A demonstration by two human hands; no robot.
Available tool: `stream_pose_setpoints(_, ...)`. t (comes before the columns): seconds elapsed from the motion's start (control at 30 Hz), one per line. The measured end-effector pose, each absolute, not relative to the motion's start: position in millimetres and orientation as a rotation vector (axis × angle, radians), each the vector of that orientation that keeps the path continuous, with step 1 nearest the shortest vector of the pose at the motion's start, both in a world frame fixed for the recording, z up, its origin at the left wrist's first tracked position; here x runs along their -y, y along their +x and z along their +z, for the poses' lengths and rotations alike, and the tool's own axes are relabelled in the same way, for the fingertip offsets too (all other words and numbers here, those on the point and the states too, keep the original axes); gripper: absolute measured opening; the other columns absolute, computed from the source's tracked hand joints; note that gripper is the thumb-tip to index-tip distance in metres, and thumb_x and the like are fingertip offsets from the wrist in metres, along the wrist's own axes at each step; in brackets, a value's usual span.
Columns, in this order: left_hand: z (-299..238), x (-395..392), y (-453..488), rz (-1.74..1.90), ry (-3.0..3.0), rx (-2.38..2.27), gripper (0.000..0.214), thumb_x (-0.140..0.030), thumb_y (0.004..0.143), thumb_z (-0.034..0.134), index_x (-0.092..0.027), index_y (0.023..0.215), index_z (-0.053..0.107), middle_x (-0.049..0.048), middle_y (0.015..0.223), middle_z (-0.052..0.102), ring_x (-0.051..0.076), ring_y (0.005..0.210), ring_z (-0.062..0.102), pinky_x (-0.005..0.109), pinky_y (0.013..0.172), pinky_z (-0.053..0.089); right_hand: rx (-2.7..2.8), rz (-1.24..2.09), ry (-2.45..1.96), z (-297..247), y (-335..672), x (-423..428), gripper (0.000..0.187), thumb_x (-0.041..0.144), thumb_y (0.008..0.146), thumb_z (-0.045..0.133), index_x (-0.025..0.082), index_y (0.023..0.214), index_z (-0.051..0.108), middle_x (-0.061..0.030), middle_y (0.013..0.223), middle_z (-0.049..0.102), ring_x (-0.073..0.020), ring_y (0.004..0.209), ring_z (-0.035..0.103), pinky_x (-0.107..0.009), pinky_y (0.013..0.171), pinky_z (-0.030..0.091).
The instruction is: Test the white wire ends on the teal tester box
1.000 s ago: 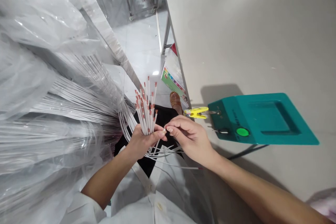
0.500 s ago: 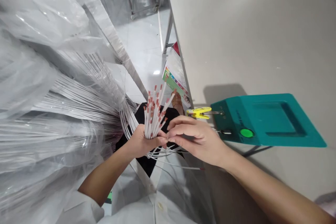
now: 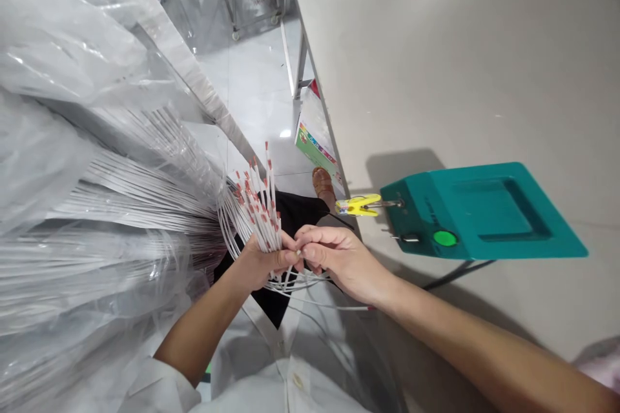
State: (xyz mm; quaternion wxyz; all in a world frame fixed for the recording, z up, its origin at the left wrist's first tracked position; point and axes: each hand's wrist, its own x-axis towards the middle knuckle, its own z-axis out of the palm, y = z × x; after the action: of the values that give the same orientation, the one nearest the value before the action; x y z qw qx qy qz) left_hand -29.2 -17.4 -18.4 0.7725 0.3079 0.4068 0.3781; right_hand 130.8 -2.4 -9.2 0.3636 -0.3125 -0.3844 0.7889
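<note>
My left hand (image 3: 261,264) is closed around a bundle of white wires (image 3: 264,226), whose reddish, copper-looking ends point up and away from me. The wires' lengths loop down beneath both hands. Fingertips of my right hand (image 3: 336,255) are pinched together against the left thumb and forefinger. A small pale bit shows at that meeting point, too small to name. One loose wire (image 3: 339,305) with a reddish tip stretches rightward below my right hand.
Plastic-covered bunches of white wires (image 3: 145,190) fill the left. On the table (image 3: 436,64) at right lies a teal device (image 3: 513,210) with a green button (image 3: 444,238) and a yellow clip (image 3: 358,204). A printed box (image 3: 317,139) stands on the floor beside the table.
My right hand's fingers have drawn together, closing the gap between them, and meet the left fingertips. The wire bundle leans further left. The view has shifted slightly.
</note>
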Motion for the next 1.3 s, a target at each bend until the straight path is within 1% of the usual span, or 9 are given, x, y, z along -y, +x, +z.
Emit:
stream_pose_setpoints(0.13, -17.7, 16.3, -24.6, 0.847, 0.672, -0.964, 0.038, -0.046, 0.056, 0.076, -0.012, 0.064, 0.06, -0.0005, 0.05, 0.057, 0.004, 0.04, 0.04, 0.017, 0.037, 0.023, 1.1, 1.872, -0.87, -7.7, 131.5, 1.3, 0.013, 0.03, 0.078, 0.064, 0.019, 0.075, 0.069, 0.001, 0.066, 0.059, -0.0052, 0.053, 0.05, -0.019, 0.047, 0.039)
stream_pose_setpoints(0.33, -8.0, 18.7, -21.1, 0.844, 0.882, -1.177, 0.026, -0.038, 0.07, 0.068, -0.012, 0.068, 0.065, -0.0009, 0.052, 0.056, 0.004, 0.041, 0.037, 0.019, 0.039, 0.025, 1.567, 1.066, -1.046, -6.4, 136.7, 1.4, 0.01, 0.018, 0.081, 0.057, 0.018, 0.078, 0.067, -0.0026, 0.072, 0.061, -0.0112, 0.066, 0.058, -0.025, 0.059, 0.048)
stream_pose_setpoints(0.7, 5.9, 21.5, -8.9, 0.902, 1.053, -1.44, 0.019, -0.03, 0.072, 0.061, -0.014, 0.063, 0.063, -0.0043, 0.042, 0.045, 0.006, 0.039, 0.035, 0.021, 0.041, 0.029, 2.341, -0.035, -0.98, -4.1, 142.6, -3.3, 0.023, 0.015, 0.084, 0.042, 0.014, 0.074, 0.063, -0.0066, 0.072, 0.062, -0.0137, 0.058, 0.051, -0.028, 0.057, 0.039)
stream_pose_setpoints(0.8, 3.4, 21.7, -10.7, 0.907, 1.044, -1.435, 0.021, -0.032, 0.074, 0.06, -0.013, 0.065, 0.063, -0.0047, 0.042, 0.045, 0.005, 0.039, 0.035, 0.02, 0.04, 0.028, 2.475, -0.04, -0.904, -2.0, 147.4, -3.3, 0.022, 0.013, 0.083, 0.042, 0.015, 0.076, 0.062, -0.0062, 0.072, 0.062, -0.0148, 0.058, 0.052, -0.028, 0.057, 0.038)
stream_pose_setpoints(0.97, 2.6, 21.2, -18.0, 0.934, 0.966, -1.425, 0.023, -0.035, 0.075, 0.062, -0.013, 0.075, 0.066, 0.0016, 0.062, 0.064, 0.005, 0.041, 0.042, 0.02, 0.041, 0.032, 2.295, 0.314, -1.084, 3.3, 153.1, -0.8, 0.016, 0.016, 0.084, 0.046, 0.015, 0.087, 0.061, -0.0065, 0.08, 0.064, -0.0143, 0.065, 0.058, -0.026, 0.056, 0.042)
stream_pose_setpoints(1.07, 4.0, 21.0, -19.5, 0.912, 0.986, -1.364, 0.023, -0.034, 0.074, 0.063, -0.012, 0.071, 0.066, 0.0001, 0.056, 0.06, 0.005, 0.041, 0.04, 0.02, 0.041, 0.031, 2.106, 0.628, -1.108, 6.2, 150.6, -1.3, 0.016, 0.022, 0.086, 0.048, 0.017, 0.097, 0.059, -0.0076, 0.088, 0.064, -0.0149, 0.075, 0.061, -0.026, 0.063, 0.048)
stream_pose_setpoints(1.13, 5.4, 20.7, -20.0, 0.883, 1.008, -1.329, 0.024, -0.034, 0.072, 0.064, -0.012, 0.066, 0.065, -0.0019, 0.048, 0.053, 0.005, 0.04, 0.037, 0.02, 0.04, 0.028, 2.077, 0.754, -1.019, 6.3, 148.5, -2.1, 0.015, 0.02, 0.087, 0.046, 0.018, 0.091, 0.061, -0.0061, 0.084, 0.064, -0.0132, 0.073, 0.06, -0.025, 0.064, 0.049)
stream_pose_setpoints(1.2, 6.3, 20.7, -21.2, 0.812, 1.029, -1.307, 0.024, -0.034, 0.071, 0.064, -0.011, 0.064, 0.066, -0.0024, 0.046, 0.05, 0.005, 0.04, 0.035, 0.02, 0.039, 0.026, 2.121, 0.716, -0.958, 5.9, 147.6, -2.5, 0.019, 0.016, 0.087, 0.043, 0.018, 0.085, 0.062, -0.0056, 0.081, 0.064, -0.0123, 0.07, 0.059, -0.024, 0.061, 0.048)
stream_pose_setpoints(1.3, 4.4, 22.1, -21.9, 0.69, 1.076, -1.28, 0.021, -0.032, 0.072, 0.063, -0.012, 0.069, 0.067, -0.0002, 0.054, 0.056, 0.006, 0.042, 0.039, 0.019, 0.04, 0.027, 2.344, 0.376, -0.931, 7.8, 149.1, -1.9, 0.02, 0.016, 0.086, 0.043, 0.015, 0.081, 0.063, -0.0067, 0.077, 0.064, -0.0137, 0.065, 0.058, -0.025, 0.056, 0.044)
